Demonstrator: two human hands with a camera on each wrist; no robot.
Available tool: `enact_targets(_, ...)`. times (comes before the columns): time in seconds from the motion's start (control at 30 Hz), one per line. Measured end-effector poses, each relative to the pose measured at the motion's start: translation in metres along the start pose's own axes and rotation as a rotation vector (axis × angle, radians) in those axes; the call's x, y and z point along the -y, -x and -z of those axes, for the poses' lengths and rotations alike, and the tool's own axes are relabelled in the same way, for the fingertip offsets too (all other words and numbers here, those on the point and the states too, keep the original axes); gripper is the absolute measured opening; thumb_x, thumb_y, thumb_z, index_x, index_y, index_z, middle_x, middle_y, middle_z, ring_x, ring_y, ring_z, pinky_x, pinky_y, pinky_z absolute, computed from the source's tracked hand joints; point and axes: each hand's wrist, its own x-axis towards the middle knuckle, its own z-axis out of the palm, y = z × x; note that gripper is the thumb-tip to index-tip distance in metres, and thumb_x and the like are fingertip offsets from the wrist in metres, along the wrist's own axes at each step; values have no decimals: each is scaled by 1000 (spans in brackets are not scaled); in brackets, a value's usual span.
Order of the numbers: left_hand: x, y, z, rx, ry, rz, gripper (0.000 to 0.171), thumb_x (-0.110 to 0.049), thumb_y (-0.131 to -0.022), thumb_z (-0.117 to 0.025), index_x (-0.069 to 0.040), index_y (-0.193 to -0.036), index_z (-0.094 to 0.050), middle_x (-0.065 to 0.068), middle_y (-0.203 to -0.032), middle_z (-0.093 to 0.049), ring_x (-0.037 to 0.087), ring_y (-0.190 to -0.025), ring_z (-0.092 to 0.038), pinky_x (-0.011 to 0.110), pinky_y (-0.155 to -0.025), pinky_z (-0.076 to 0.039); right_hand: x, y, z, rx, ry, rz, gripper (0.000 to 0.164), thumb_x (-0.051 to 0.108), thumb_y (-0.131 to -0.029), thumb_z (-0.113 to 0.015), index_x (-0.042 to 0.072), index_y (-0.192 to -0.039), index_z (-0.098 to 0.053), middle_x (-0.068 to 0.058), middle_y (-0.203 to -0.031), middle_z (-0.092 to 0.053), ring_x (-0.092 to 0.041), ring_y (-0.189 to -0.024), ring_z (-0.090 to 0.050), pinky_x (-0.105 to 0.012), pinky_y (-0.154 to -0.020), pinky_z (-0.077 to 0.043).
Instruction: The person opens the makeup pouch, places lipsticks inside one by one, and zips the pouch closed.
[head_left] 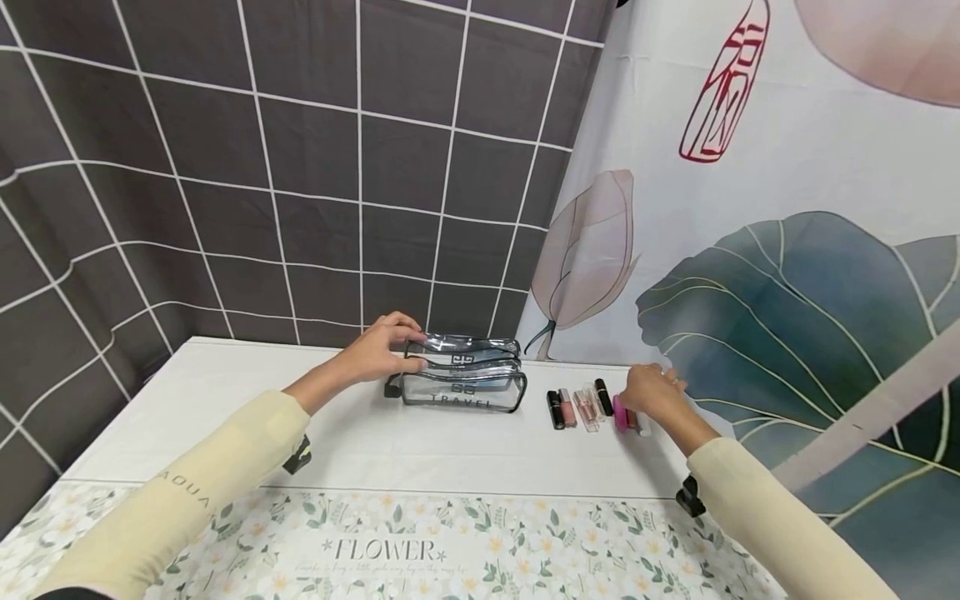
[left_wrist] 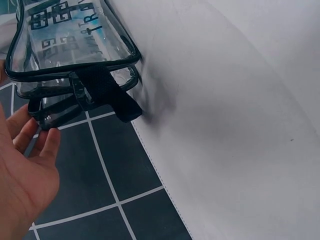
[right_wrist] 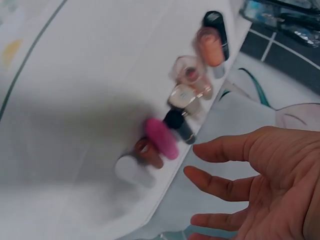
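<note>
Toward the back edge of the white table (head_left: pixel 465 454) sat the bag (head_left: pixel 461 389), clear-walled and piped in black, with TRAVEL printed along its front and a dark square emblem above the word. The left hand (head_left: pixel 381 352) pinched it at one end, thumb nearer the front and fingers at the back. Right of it, a little apart, small tubes (head_left: pixel 567 408) lay in an uneven row; at the row's far end hung the right hand (head_left: pixel 654 390), fingers spread apart. The left wrist view laid bare the strap (left_wrist: pixel 107 92) (black, stubby, jutting from the bag's end), only a dark lump from the head. The right wrist view, though blurred, showed what the right hand partly covered from above: the brown tube (right_wrist: pixel 150 153) and white tube (right_wrist: pixel 132 170), beside the pink tube (right_wrist: pixel 161 138).
</note>
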Motion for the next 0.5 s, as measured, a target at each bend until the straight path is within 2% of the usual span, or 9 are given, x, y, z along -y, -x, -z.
enact_targets(0.27, 1, -1, 1, 10, 6, 5, 57, -32, -98, -85, 0, -144, -75, 18, -156, -57, 46, -153, -44, 74, -126, -44, -14, -2, -4, 29, -5, -48, 34, 20, -94, -74, -10, -110, -71, -43, -123, -59, -66, -125, -42, -79, -109, -38)
enact_targets(0.4, 2, -2, 2, 8, -1, 0, 58, -33, -98, -85, -1, -144, -75, 17, -156, -57, 46, -153, -45, 75, -126, -43, -17, -3, -4, 64, 11, -69, 36, 25, -96, -73, -9, -108, -70, -42, -121, -59, -65, -125, -42, -81, -112, -38)
enact_targets(0.5, 3, -3, 3, 8, -11, 0, 58, -33, -97, -85, -1, -145, -74, 17, -156, -57, 46, -153, -45, 76, -126, -43, -19, -4, -5, 78, 14, -83, 33, 22, -94, -74, -9, -106, -70, -41, -118, -60, -65, -125, -43, -83, -112, -38)
